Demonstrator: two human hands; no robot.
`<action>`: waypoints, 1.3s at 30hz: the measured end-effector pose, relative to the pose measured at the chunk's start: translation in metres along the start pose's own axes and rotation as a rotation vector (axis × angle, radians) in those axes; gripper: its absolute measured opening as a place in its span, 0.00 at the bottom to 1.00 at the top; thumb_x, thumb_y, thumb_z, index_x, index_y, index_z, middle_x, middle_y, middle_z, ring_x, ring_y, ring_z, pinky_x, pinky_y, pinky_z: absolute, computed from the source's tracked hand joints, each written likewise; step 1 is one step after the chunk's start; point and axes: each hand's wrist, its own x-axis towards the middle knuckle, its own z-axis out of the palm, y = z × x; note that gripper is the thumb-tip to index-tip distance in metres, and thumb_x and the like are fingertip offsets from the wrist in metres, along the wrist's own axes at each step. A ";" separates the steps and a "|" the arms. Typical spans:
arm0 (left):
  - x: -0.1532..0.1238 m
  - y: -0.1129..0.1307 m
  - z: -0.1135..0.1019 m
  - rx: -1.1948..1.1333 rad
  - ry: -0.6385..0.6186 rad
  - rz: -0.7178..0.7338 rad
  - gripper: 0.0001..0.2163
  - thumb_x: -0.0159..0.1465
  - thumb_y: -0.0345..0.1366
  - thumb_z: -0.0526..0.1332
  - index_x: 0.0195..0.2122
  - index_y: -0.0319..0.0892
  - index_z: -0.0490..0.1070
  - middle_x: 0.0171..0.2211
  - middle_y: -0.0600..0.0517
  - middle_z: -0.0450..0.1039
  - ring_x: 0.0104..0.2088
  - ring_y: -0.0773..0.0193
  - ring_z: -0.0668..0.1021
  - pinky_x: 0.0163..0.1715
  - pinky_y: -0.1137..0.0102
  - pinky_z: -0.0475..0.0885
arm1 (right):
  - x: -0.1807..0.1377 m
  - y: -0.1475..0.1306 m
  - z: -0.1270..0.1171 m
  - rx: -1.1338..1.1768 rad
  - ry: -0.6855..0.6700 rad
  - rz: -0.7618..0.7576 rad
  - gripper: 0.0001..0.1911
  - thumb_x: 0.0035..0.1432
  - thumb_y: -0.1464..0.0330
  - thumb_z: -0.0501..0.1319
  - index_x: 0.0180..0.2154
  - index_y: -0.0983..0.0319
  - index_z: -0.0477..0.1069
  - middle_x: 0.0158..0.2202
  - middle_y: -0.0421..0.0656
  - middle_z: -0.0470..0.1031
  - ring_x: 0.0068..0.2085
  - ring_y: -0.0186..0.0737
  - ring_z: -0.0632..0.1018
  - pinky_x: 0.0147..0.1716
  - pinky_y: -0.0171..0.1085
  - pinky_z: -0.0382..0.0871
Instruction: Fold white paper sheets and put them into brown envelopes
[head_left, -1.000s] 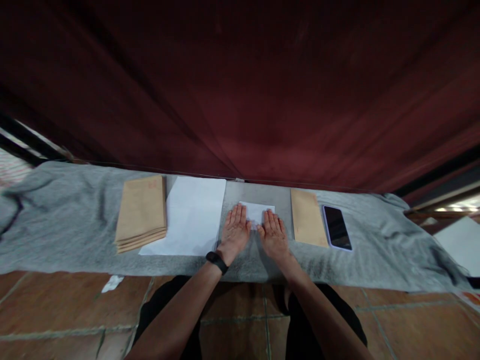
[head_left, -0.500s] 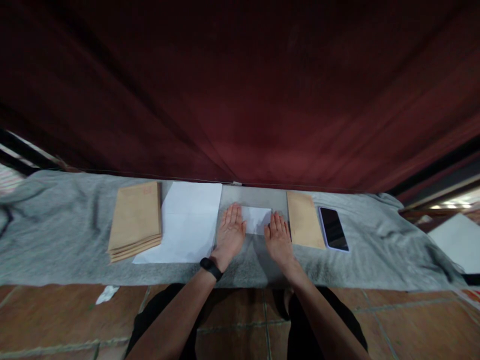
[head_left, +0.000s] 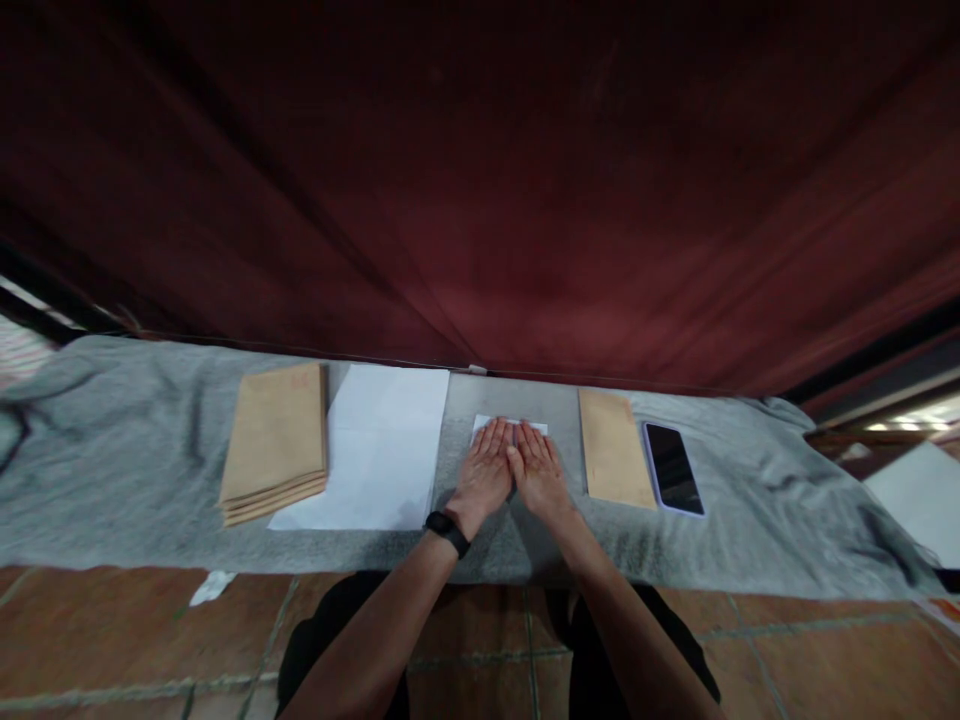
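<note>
Flat on the grey cloth lies a small folded white paper (head_left: 480, 423), mostly covered by my two hands; only its far edge and corners show. My left hand (head_left: 486, 470) rests palm down on its left part, fingers stretched out. Beside it, my right hand (head_left: 539, 470) lies flat on the right part, the two hands touching or nearly so near the thumbs. Left of my hands is a stack of larger white sheets (head_left: 379, 450). On the right lies a single brown envelope (head_left: 616, 448).
A stack of brown envelopes (head_left: 276, 435) overlaps the white sheets at the left. A phone (head_left: 673, 468) lies right of the single envelope. The grey cloth (head_left: 135, 460) covers a narrow surface against a dark red panel (head_left: 480, 250). A paper scrap (head_left: 212, 587) is on the tiled floor.
Both hands have slid inward from the sides of the folded paper and now lie side by side over it. The view has shifted slightly.
</note>
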 end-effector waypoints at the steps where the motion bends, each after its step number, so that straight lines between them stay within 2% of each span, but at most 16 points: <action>1: 0.000 -0.001 -0.001 0.002 0.000 -0.015 0.25 0.71 0.31 0.43 0.69 0.30 0.54 0.70 0.40 0.52 0.71 0.56 0.54 0.70 0.58 0.50 | -0.001 0.001 0.000 -0.013 0.003 0.000 0.29 0.74 0.60 0.38 0.69 0.66 0.53 0.70 0.49 0.55 0.71 0.45 0.55 0.68 0.49 0.47; 9: -0.002 -0.013 -0.002 -0.021 -0.021 -0.110 0.27 0.72 0.38 0.44 0.69 0.30 0.53 0.71 0.39 0.51 0.72 0.54 0.52 0.70 0.57 0.49 | -0.005 0.008 0.006 -0.120 0.079 0.018 0.28 0.73 0.60 0.43 0.69 0.64 0.54 0.70 0.50 0.55 0.70 0.50 0.57 0.67 0.52 0.50; 16: -0.004 -0.017 -0.008 -0.013 -0.047 -0.173 0.28 0.73 0.43 0.44 0.70 0.31 0.51 0.71 0.39 0.49 0.71 0.52 0.53 0.70 0.57 0.48 | -0.010 0.022 0.009 -0.163 0.149 0.040 0.29 0.73 0.61 0.43 0.69 0.67 0.53 0.70 0.53 0.57 0.69 0.50 0.59 0.66 0.52 0.51; 25: -0.008 -0.017 -0.007 -0.024 -0.026 -0.218 0.29 0.73 0.45 0.44 0.71 0.32 0.50 0.71 0.38 0.48 0.71 0.50 0.52 0.69 0.54 0.49 | -0.018 0.038 0.007 -0.156 0.156 0.063 0.31 0.73 0.60 0.40 0.70 0.68 0.51 0.70 0.53 0.57 0.69 0.50 0.59 0.66 0.51 0.53; 39: -0.011 -0.022 -0.008 0.003 -0.040 -0.232 0.29 0.73 0.47 0.45 0.71 0.36 0.51 0.72 0.40 0.47 0.71 0.50 0.52 0.69 0.53 0.48 | -0.023 0.041 0.000 -0.174 0.147 0.121 0.30 0.72 0.62 0.42 0.67 0.72 0.56 0.68 0.57 0.59 0.67 0.53 0.62 0.64 0.51 0.57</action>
